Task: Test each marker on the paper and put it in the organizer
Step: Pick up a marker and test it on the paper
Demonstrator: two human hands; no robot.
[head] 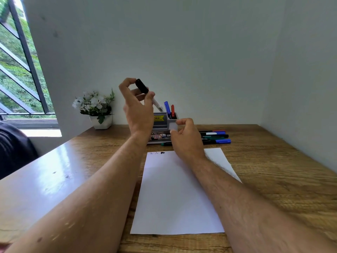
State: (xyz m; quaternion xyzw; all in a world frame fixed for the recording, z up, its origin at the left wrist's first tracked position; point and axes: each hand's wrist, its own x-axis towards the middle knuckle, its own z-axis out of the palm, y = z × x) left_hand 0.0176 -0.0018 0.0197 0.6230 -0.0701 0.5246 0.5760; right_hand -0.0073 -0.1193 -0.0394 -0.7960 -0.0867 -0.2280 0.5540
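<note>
A wooden counter [273,161] is seen, with white paper [173,198] laid at the middle, a few scribbles at its far left corner. The organizer [162,125] is set just beyond, blue and red markers stood inside. Loose markers [215,136] are heaped to its right. A black-capped marker [145,92] is gripped aloft by the left hand [138,110]; the right hand [186,137] is curled, nothing clearly held.

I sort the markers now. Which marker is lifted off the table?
The black-capped marker in the left hand; the others stand in the organizer or lie on the table.
</note>
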